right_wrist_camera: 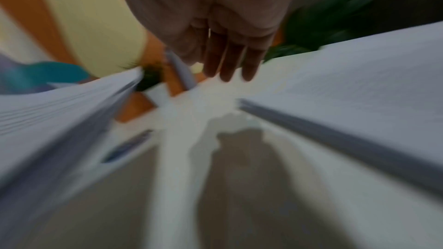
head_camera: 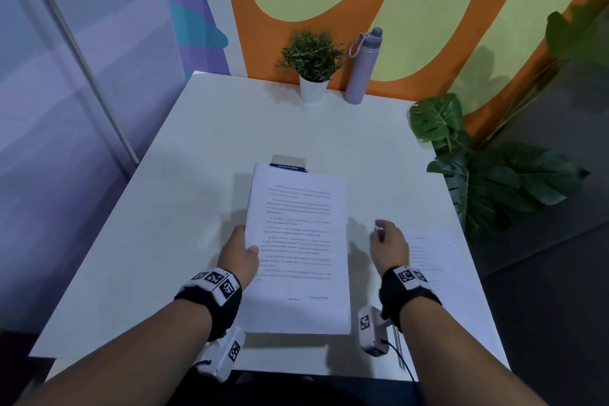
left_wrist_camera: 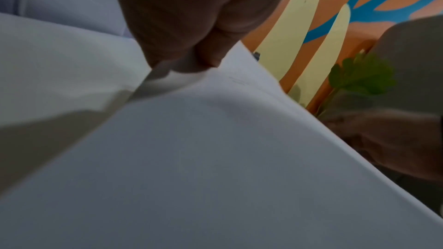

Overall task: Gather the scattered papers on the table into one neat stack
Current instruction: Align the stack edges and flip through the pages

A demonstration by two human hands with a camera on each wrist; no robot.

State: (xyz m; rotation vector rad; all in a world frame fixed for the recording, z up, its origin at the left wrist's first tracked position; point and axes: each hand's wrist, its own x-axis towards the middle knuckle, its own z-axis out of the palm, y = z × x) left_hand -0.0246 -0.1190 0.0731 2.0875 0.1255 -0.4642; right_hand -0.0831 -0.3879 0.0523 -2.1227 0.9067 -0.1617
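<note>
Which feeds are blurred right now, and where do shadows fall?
Head view: sharp, edges bowed, stack shadowing the table. Left wrist: soft, left hand dark. Right wrist: motion-smeared, right hand shadowing the table.

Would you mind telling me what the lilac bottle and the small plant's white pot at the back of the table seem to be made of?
The tall lilac bottle looks like matte-coated metal or plastic: even, dull colour with no glare, and a soft-looking carry loop. The small white tapered pot looks like smooth ceramic or plastic, plain and opaque; the view cannot settle which.
</note>
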